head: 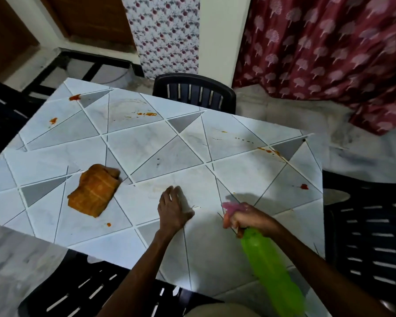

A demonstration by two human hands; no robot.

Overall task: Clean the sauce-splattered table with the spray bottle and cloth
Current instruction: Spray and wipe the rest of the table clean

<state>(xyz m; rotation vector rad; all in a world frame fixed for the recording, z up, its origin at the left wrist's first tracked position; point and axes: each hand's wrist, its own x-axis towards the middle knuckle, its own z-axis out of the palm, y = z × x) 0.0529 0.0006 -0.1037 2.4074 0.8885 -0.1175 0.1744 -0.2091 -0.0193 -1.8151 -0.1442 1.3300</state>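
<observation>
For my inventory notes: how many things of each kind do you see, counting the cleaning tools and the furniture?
Green plastic spray bottle with pink head: 1
Orange fabric cloth: 1
Grey-white marble-pattern table: 1
Dark slatted plastic chairs: 4
Total: 7

Centre: white-and-grey triangle-patterned table (146, 147) with red-orange sauce spots (74, 97). Left: orange checked cloth (93, 191). Lower right: green spray bottle (270, 268), pink nozzle. Upper right: maroon tree-print curtain (329, 49).
</observation>
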